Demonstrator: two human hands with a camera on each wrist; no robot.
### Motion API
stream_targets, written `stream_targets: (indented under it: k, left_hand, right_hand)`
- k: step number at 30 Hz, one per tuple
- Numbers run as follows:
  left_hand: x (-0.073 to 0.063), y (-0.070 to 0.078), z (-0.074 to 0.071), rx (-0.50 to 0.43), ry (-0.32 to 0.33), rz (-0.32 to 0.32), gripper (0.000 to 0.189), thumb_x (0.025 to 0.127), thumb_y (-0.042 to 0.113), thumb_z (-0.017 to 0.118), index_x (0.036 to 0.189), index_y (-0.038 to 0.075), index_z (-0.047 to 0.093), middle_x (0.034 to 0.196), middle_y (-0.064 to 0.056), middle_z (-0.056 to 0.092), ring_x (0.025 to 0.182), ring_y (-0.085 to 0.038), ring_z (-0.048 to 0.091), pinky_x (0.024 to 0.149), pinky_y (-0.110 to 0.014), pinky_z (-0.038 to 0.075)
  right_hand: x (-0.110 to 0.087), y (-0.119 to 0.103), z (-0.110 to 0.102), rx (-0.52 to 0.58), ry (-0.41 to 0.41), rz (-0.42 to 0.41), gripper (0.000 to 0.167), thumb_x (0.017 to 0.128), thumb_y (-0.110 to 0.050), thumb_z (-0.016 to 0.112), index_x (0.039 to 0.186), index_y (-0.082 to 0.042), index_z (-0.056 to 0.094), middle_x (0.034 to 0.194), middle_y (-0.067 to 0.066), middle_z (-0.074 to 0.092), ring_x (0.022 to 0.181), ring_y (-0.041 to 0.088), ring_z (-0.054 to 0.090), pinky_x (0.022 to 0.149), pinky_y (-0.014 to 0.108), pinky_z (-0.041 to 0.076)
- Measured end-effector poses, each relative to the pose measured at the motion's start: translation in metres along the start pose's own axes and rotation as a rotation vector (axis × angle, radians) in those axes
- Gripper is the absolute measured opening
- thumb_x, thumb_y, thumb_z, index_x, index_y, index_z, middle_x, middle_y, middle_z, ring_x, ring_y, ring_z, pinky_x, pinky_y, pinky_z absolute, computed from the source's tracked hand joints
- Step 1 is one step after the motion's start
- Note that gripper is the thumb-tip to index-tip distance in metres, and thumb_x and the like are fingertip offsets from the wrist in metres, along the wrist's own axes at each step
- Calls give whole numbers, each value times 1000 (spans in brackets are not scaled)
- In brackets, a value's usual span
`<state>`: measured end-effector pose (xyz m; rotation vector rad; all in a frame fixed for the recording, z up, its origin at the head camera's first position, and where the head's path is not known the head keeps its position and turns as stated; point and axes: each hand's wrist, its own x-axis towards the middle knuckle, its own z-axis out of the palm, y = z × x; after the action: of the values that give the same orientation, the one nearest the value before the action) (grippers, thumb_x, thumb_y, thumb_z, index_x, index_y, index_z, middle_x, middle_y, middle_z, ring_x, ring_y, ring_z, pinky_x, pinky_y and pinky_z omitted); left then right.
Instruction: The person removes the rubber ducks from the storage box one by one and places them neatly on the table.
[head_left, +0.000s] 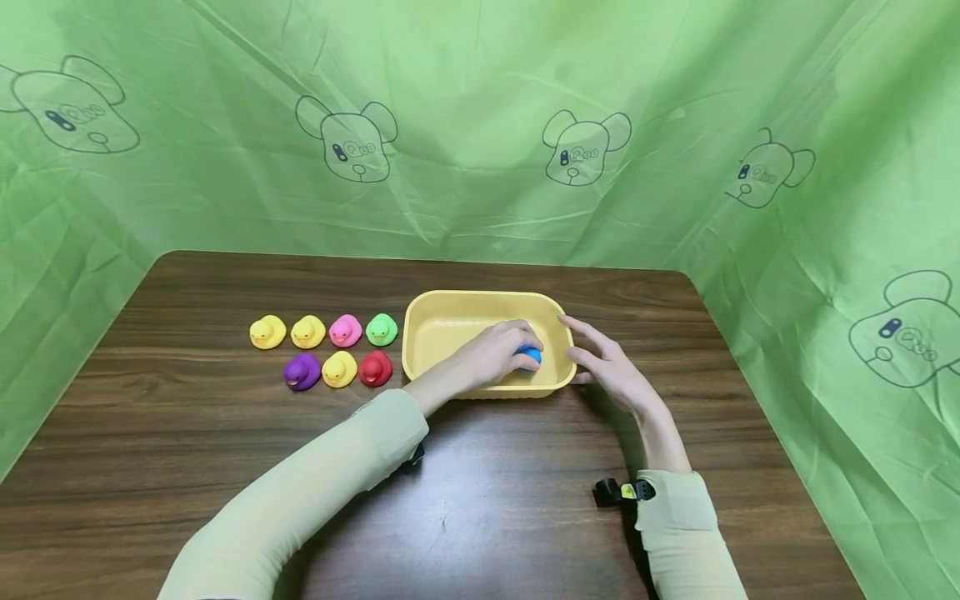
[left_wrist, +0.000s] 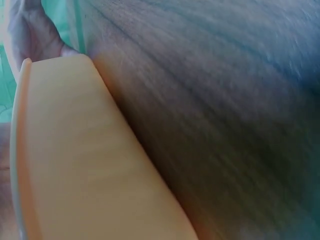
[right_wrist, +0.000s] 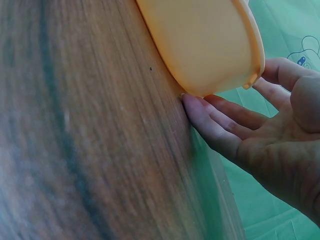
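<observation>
A yellow plastic basin (head_left: 450,321) stands on the table. My left hand (head_left: 491,354) reaches over its near wall and grips a blue rubber duck (head_left: 531,353) inside, toward the right end. Fingers cover most of the duck. My right hand (head_left: 611,367) is at the basin's right end with its fingers spread, fingertips right at the rim. In the right wrist view, the fingers (right_wrist: 215,125) of that hand reach along the end wall of the basin (right_wrist: 205,45). The left wrist view is mostly filled by the basin's outer wall (left_wrist: 90,150).
Left of the basin, toy ducks form two rows. The back row has yellow ducks (head_left: 267,332), a pink duck (head_left: 346,331) and a green duck (head_left: 382,330). Purple (head_left: 302,372), yellow (head_left: 340,369) and red (head_left: 375,368) ducks sit in front. Green cloth (head_left: 465,217) surrounds the wooden table (head_left: 187,433).
</observation>
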<state>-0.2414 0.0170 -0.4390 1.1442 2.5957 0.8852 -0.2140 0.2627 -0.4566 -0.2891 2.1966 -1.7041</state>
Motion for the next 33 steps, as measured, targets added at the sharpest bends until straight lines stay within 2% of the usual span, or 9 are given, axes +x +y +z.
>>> stream_targets:
  k: [8,17,26,33]
  left_hand:
    - [-9,0,-15,18,14,-2,28,100,21,67,123,6,73,124,-7,68,117,-22,65,109,-37,51]
    - [-25,-2,-32,60,33,-5,24,100,21,67,120,10,74,120,-4,68,112,-19,66,103,-37,53]
    - [-44,-4,-50,77,51,0,23,99,22,68,120,12,74,128,-4,67,119,-22,66,104,-39,54]
    - [-58,-6,-61,79,68,18,27,97,21,70,122,9,74,129,-8,67,119,-25,66,105,-42,54]
  right_hand:
    - [0,0,0,20,-5,-5,56,109,-12,49,162,-18,33,170,10,24,121,26,62,83,35,63]
    - [0,-1,0,25,-8,0,57,108,-15,52,162,-19,33,170,11,23,112,11,65,85,33,63]
    - [0,-2,0,11,-10,7,57,108,-17,52,162,-20,33,170,12,23,114,15,65,86,35,63]
    - [0,-3,1,24,-8,10,57,108,-16,52,162,-21,33,169,12,25,110,10,68,85,35,63]
